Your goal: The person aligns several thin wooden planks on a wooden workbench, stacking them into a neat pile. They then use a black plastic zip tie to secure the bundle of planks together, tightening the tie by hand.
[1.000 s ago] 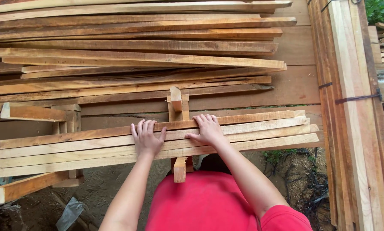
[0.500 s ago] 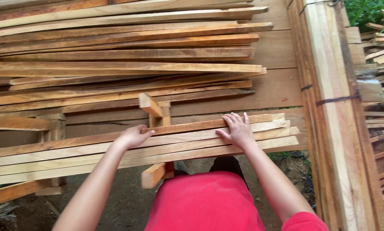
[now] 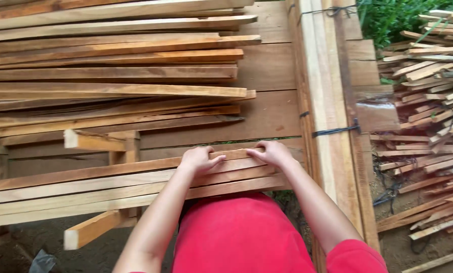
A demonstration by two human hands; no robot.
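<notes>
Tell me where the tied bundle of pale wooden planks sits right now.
In the head view, the tied bundle of pale wooden planks runs top to bottom right of centre, just beyond the right hand, with the loose heap of wooden slats further right.

A wooden trestle (image 3: pixel 92 230) carries long wooden slats (image 3: pixel 85 189) laid flat across it.

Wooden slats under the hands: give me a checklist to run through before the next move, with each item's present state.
1. Left hand on the top slat: ok, fingers curled over it.
2. Right hand on the same slat: ok, by its right end.
3. Full grip around the slat: cannot tell, the undersides are hidden.
4. Slat bundle resting on the cross support: ok.
5. Right ends of the slats level: not ok, they are staggered.
6. Tied bundle apart from the hands: ok, it lies to the right.
</notes>
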